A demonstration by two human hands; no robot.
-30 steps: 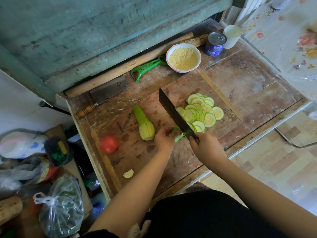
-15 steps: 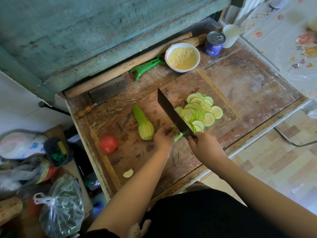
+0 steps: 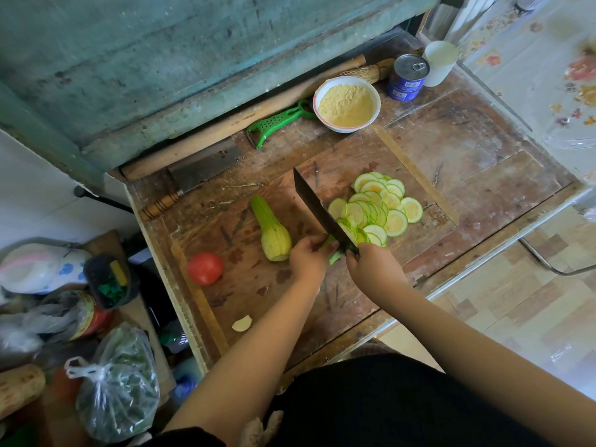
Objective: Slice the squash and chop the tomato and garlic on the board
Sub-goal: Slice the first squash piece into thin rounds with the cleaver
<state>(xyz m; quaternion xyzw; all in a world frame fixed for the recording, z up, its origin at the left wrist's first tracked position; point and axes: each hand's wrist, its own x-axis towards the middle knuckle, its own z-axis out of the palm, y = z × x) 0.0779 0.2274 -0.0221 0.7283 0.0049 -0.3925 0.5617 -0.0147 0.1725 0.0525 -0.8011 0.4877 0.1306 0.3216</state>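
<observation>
Slicing down to the last green stub of squash (image 3: 333,257) on the worn wooden board (image 3: 245,285), left hand (image 3: 308,258) pinching it, right hand (image 3: 371,269) gripping the dark cleaver (image 3: 319,211). Piling pale round slices (image 3: 375,208) beyond the blade. Leaving the second peeled squash (image 3: 272,235), red tomato (image 3: 205,268) and garlic clove (image 3: 242,323) uncut.

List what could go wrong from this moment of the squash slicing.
The left hand pinches only a short green stub right beside the cleaver held by the right hand; another cut could nick its fingers. The sliced rounds are piled against the blade and may stick to it or scatter.
</observation>
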